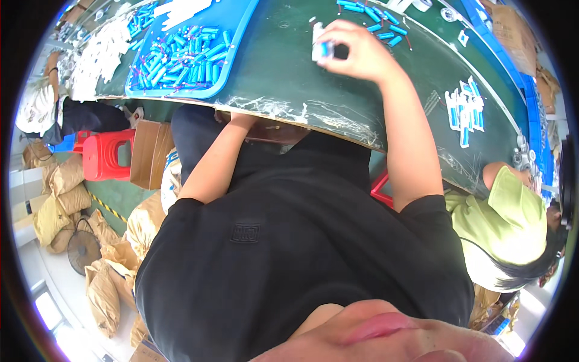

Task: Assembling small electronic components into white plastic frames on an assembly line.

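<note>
Above the green tabletop (289, 72), my right hand (359, 51) pinches a small white plastic casing (316, 42) with a blue cylindrical cell showing in it. Thumb and fingers close on it from the right. My left hand (243, 119) reaches below the table's front edge. Its fingers are hidden there, so what it touches does not show. Left of my right hand stands a blue tray (172, 93) holding many blue cells (181, 60) with thin red wires. White plastic parts (181, 12) lie farther back in the same tray.
Loose blue cells (386, 27) lie at the far right, and white casings with blue cells (464, 114) form a pile nearer. White parts (102, 54) heap up on the left. A person in a green shirt (503, 226) sits to the right. A red stool (108, 155) stands left.
</note>
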Demonstrator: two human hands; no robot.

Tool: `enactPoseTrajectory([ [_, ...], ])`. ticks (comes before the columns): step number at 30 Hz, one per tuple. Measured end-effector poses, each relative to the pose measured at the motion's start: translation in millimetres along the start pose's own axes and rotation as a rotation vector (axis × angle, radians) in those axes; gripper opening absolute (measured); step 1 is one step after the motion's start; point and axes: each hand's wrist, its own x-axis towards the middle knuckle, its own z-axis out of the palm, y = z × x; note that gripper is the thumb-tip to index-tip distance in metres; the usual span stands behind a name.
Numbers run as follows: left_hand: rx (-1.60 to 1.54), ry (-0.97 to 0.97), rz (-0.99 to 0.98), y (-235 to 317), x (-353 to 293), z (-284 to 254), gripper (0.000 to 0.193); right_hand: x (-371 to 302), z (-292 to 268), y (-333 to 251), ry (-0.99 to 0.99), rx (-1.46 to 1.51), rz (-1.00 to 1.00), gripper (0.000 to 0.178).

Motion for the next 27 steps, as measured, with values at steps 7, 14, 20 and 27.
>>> enactPoseTrajectory([
  [7,-0.024,0.053,-0.03,4,-14,12,0.049,-79,-125,75,0.393,-0.836,1.182,0.063],
  [14,-0.117,-0.205,0.234,92,-44,-84,0.031,-84,-114,107,0.418,-0.471,0.981,0.06],
  [20,-0.913,-0.964,0.442,106,-39,-243,0.013,-64,-68,116,0.083,-0.33,0.701,0.06],
  [27,-0.51,0.063,0.071,24,104,-287,0.016,-72,-101,77,0.296,-0.246,0.856,0.048],
])
